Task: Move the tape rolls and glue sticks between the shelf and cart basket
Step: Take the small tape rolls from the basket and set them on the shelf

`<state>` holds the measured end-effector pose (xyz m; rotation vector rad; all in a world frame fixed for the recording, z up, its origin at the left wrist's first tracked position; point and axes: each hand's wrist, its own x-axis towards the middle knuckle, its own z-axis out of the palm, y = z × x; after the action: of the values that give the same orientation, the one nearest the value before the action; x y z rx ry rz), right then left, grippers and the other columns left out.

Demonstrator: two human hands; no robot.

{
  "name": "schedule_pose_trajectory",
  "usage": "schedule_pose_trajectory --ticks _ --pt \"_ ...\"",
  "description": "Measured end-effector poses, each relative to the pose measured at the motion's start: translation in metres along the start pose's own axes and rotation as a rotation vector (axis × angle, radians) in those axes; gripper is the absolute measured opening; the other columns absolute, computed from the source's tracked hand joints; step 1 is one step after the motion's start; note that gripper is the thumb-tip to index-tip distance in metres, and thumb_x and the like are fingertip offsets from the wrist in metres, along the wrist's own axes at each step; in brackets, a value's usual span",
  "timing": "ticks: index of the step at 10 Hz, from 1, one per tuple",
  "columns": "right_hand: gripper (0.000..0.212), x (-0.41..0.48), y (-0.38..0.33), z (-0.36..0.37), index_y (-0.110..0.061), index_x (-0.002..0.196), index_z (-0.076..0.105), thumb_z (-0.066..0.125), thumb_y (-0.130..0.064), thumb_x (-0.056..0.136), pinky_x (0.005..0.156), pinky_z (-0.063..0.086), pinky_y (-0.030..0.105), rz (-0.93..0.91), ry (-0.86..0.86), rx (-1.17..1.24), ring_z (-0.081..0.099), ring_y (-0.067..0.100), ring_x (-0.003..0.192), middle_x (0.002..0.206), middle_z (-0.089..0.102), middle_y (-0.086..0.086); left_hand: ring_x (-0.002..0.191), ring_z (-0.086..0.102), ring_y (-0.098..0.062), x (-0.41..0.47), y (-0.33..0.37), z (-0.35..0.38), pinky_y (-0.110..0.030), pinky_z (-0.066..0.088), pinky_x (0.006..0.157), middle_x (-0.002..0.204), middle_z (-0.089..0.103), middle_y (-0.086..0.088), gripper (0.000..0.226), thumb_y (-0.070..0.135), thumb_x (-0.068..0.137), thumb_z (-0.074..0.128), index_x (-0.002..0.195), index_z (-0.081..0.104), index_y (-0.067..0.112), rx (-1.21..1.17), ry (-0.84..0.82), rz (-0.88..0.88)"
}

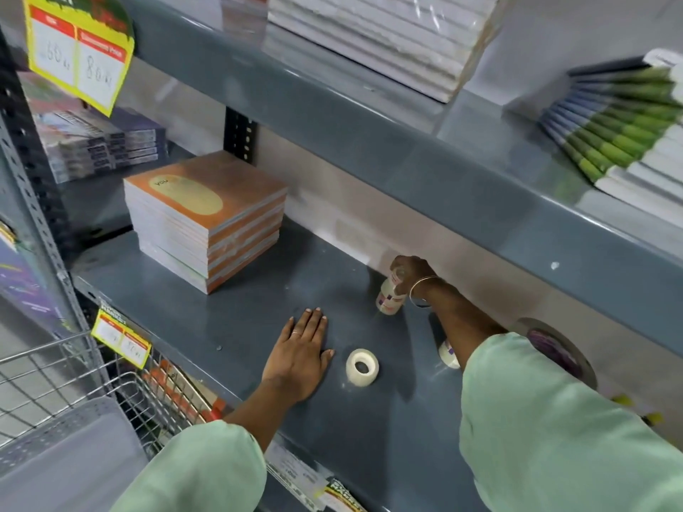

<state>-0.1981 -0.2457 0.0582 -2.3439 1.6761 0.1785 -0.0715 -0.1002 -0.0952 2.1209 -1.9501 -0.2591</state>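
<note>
On the grey shelf [229, 319] a small white tape roll [362, 366] lies flat near the front. My left hand [299, 356] rests flat on the shelf just left of it, holding nothing. Deep at the back of the shelf, my right hand [410, 273] grips the top of an upright white glue stick [388, 299]. A second glue stick [449, 354] lies partly hidden under my right forearm. A large dark tape roll [558, 351] leans at the back right, partly covered by my sleeve.
A stack of orange notebooks [207, 216] stands at the shelf's left. The wire cart basket [74, 378] is at the lower left, below the shelf edge. The upper shelf [406, 142] overhangs close above my right hand. Price tags hang on the shelf edges.
</note>
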Motion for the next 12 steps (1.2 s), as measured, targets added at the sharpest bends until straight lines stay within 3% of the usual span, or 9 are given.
schedule_pose_trajectory --ticks 2,4,5,6,7,8,10,12 --pt "0.060 0.005 0.002 0.006 -0.001 0.141 0.030 0.057 -0.001 0.088 0.111 0.029 0.031 -0.011 -0.014 -0.063 0.033 0.031 0.138 0.149 0.034 0.017 0.147 -0.008 -0.017 -0.001 0.001 -0.002 -0.037 -0.004 0.122 0.160 -0.006 -0.001 0.060 0.044 0.098 0.015 0.147 -0.004 0.016 -0.001 -0.012 -0.005" --pt "0.077 0.003 0.005 0.010 -0.008 0.142 0.028 0.072 -0.009 0.078 0.106 0.038 0.039 0.000 0.134 0.026 0.038 0.038 0.131 0.143 0.037 0.021 0.147 -0.007 -0.017 0.000 0.001 -0.003 -0.036 -0.003 0.122 0.160 -0.004 -0.002 0.060 0.043 0.098 0.017 0.147 -0.003 0.015 -0.006 -0.013 -0.001" --pt "0.064 -0.009 -0.006 0.020 -0.007 0.137 0.036 0.067 -0.017 0.081 0.103 0.042 0.043 -0.068 0.376 0.064 0.040 0.039 0.126 0.138 0.043 0.021 0.148 -0.006 -0.017 -0.001 0.000 -0.004 -0.036 -0.002 0.122 0.160 -0.003 -0.002 0.059 0.042 0.099 0.018 0.147 -0.002 0.015 -0.008 -0.008 -0.005" --pt "0.046 -0.029 -0.016 0.039 -0.007 0.126 0.050 0.065 -0.017 0.083 0.099 0.045 0.041 -0.173 0.398 0.122 0.048 0.036 0.119 0.128 0.053 0.019 0.148 -0.006 -0.017 -0.001 0.000 -0.004 -0.036 -0.001 0.122 0.160 -0.003 -0.002 0.060 0.041 0.099 0.019 0.147 -0.002 0.014 -0.011 -0.014 -0.005" --pt "0.035 -0.068 -0.020 0.080 -0.012 0.110 0.061 0.069 -0.027 0.080 0.092 0.050 0.039 -0.272 0.110 0.089 0.057 0.030 0.109 0.114 0.063 0.014 0.148 -0.005 -0.017 -0.001 0.001 -0.003 -0.036 0.000 0.122 0.160 -0.002 -0.003 0.060 0.041 0.099 0.020 0.147 0.000 0.013 -0.012 -0.011 -0.007" --pt "0.050 -0.083 -0.014 0.102 -0.016 0.118 0.056 0.074 -0.032 0.074 0.096 0.047 0.040 -0.280 -0.022 -0.047 0.047 0.029 0.118 0.123 0.055 0.012 0.148 -0.005 -0.017 0.000 0.001 -0.001 -0.037 0.001 0.123 0.160 -0.001 -0.003 0.060 0.041 0.099 0.021 0.147 0.001 0.014 -0.015 -0.011 -0.003" --pt "0.047 -0.084 0.002 0.106 -0.012 0.115 0.057 0.075 -0.014 0.072 0.099 0.043 0.037 -0.257 -0.066 -0.012 0.048 0.033 0.116 0.123 0.052 0.016 0.148 -0.005 -0.017 -0.001 0.001 -0.002 -0.037 0.000 0.123 0.160 -0.001 -0.003 0.059 0.041 0.099 0.020 0.148 0.001 0.013 -0.028 -0.006 -0.008" --pt "0.047 -0.070 0.062 0.023 -0.009 0.117 0.058 0.075 -0.011 0.073 0.092 0.043 0.031 -0.109 0.073 -0.043 0.053 0.036 0.111 0.118 0.053 0.023 0.148 -0.003 -0.017 0.000 0.003 -0.001 -0.037 0.001 0.123 0.160 0.000 -0.003 0.059 0.041 0.099 0.022 0.147 0.002 0.013 -0.037 0.006 -0.007"
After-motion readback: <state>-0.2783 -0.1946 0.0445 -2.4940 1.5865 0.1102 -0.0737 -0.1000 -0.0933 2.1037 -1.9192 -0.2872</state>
